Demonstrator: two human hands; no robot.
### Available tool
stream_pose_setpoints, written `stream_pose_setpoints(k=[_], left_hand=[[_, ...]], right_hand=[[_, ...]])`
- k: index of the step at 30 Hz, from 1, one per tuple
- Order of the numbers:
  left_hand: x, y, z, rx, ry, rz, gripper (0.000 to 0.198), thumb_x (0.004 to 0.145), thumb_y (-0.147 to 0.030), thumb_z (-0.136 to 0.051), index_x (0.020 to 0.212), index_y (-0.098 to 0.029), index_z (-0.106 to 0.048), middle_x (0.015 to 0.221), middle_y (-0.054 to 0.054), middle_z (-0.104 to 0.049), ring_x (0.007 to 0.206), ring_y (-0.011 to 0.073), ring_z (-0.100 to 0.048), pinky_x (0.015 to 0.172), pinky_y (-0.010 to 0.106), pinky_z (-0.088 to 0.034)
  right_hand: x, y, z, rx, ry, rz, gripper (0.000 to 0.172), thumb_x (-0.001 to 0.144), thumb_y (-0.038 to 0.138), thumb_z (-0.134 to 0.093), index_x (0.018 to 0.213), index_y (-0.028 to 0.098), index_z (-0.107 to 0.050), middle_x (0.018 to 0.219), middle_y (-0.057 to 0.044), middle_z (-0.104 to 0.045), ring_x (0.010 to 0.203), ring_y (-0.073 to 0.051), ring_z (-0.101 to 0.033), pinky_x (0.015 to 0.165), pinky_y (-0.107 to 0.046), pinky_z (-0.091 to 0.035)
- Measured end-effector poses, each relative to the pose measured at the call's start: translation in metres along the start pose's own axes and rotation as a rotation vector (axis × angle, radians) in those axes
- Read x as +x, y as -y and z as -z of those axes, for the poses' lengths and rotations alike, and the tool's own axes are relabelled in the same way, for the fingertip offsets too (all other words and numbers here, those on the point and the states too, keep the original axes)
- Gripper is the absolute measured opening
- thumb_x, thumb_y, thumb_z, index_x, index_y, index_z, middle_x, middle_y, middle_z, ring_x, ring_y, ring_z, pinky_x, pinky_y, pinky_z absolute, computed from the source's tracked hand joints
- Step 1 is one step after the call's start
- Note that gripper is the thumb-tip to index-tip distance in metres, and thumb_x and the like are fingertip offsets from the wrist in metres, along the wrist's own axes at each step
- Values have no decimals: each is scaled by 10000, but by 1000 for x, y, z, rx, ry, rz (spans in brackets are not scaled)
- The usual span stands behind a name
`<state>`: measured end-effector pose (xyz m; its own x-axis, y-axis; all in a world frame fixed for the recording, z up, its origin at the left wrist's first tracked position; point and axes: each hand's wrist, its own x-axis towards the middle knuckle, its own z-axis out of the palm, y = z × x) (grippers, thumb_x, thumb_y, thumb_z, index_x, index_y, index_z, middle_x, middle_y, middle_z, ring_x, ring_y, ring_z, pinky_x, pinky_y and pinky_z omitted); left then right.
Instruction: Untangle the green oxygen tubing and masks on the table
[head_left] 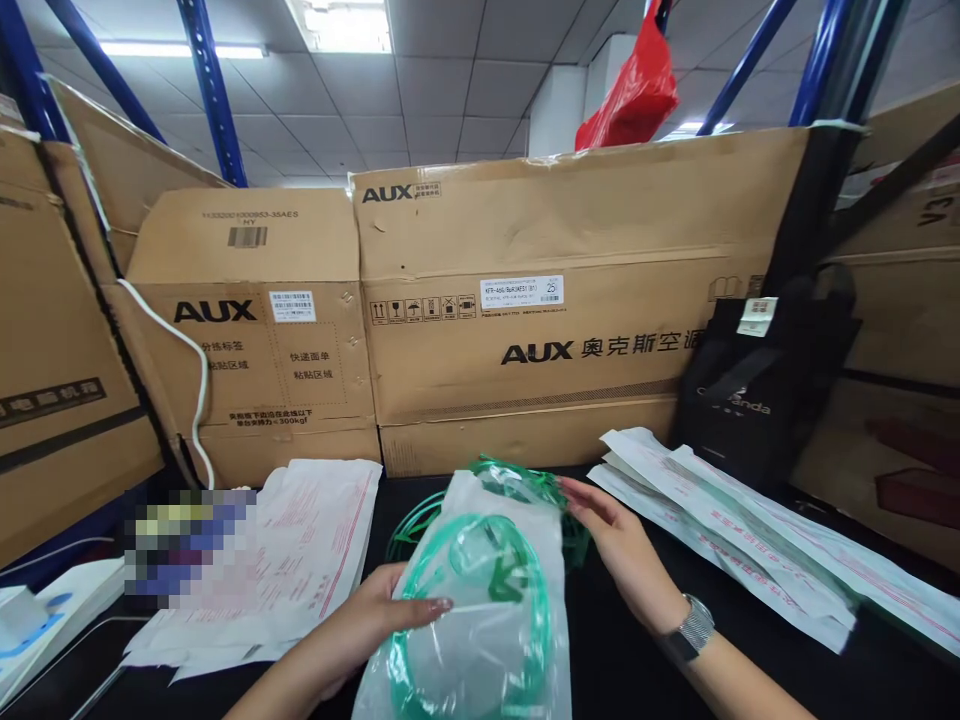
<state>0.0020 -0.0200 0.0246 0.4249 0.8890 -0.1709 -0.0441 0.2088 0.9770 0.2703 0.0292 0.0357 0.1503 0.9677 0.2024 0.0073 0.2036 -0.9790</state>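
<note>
My left hand (375, 625) grips a white-backed clear pouch (480, 640) by its left side, thumb pressed on the front. Coiled green tubing (401, 650) shows through the film. Behind the pouch's top lies more loose green tubing (416, 525), with a clear plastic piece (517, 482) among it. At its right end, my right hand (611, 535), with a watch (691, 628) on the wrist, has its fingers closed on this green tubing; the fingertips are partly hidden.
A stack of printed white pouches (300, 560) lies at left, and more pouches (735, 530) lie at right on the black table (607, 660). AUX cartons (585, 240) wall off the back. A black bag (750, 400) hangs at right; a power strip (45, 620) sits far left.
</note>
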Motion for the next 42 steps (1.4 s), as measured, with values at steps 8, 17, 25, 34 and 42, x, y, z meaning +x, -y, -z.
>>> stream_pose_setpoints(k=[8,17,25,34,42], left_hand=[[-3,0,3,107,90,20,269,621,-289,-717,831,-128,-668,755,16,-682,681,169,-604,650,251,-436],[0,5,1,143,119,30,195,590,-245,-747,719,-121,-668,590,-50,-597,526,78,-489,516,169,-354],[-7,-15,9,-239,169,6,408,752,-423,-583,1038,-139,-643,986,93,-686,963,243,-597,844,319,-425],[-6,-20,15,-299,-251,-107,295,724,-203,-663,999,-99,-639,854,104,-727,729,198,-677,643,258,-534],[-46,-74,50,-116,-599,-257,323,692,-254,-664,977,-105,-641,798,71,-742,798,239,-672,635,280,-548]], right_hand=[[-5,18,6,-53,674,-323,292,678,330,-636,882,124,-671,819,-68,-649,685,-154,-583,590,-274,-481],[-17,2,-9,-227,1041,-235,302,546,353,-754,706,121,-647,630,29,-554,574,-80,-477,562,-203,-387],[-23,-6,-24,97,955,-305,272,630,346,-708,700,114,-584,628,19,-541,542,-77,-493,523,-202,-407],[-17,-4,-20,378,692,-349,245,713,339,-664,789,138,-547,719,-19,-605,536,-123,-594,472,-236,-479],[13,0,9,453,208,-347,146,715,116,-646,841,148,-580,717,-30,-676,558,-134,-647,534,-233,-553]])
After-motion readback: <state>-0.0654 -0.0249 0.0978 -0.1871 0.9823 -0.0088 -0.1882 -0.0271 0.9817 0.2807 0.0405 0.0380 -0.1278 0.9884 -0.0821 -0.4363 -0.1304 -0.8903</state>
